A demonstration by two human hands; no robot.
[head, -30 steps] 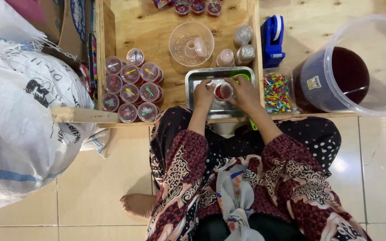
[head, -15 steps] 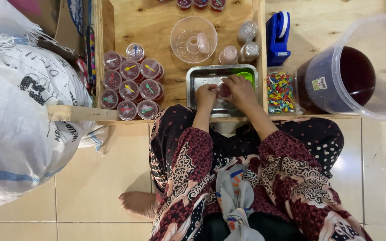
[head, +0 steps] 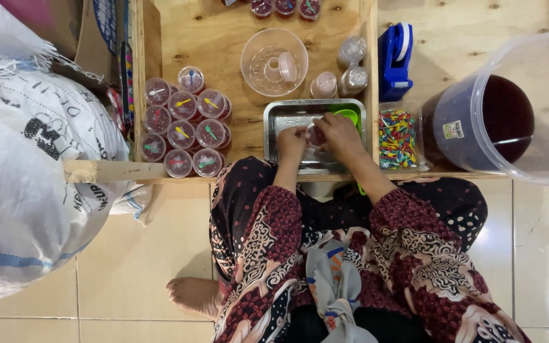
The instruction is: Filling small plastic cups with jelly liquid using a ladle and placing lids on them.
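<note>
Hands over metal tray (head: 274,117), left hand (head: 291,141) and right hand (head: 338,134) together clasping small red-filled cup (head: 316,134), lidded cups (head: 182,127) stacked nearby.

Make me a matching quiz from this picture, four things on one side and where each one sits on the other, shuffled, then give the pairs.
Things:
1. small cup
2. blue tape dispenser
3. sealed cups
4. large bucket

Places:
A. far right, holding dark red liquid
B. clustered left of the metal tray
C. between the left hand and right hand, over the tray
D. above the box of coloured spoons

Pairs: 1-C, 2-D, 3-B, 4-A
</note>
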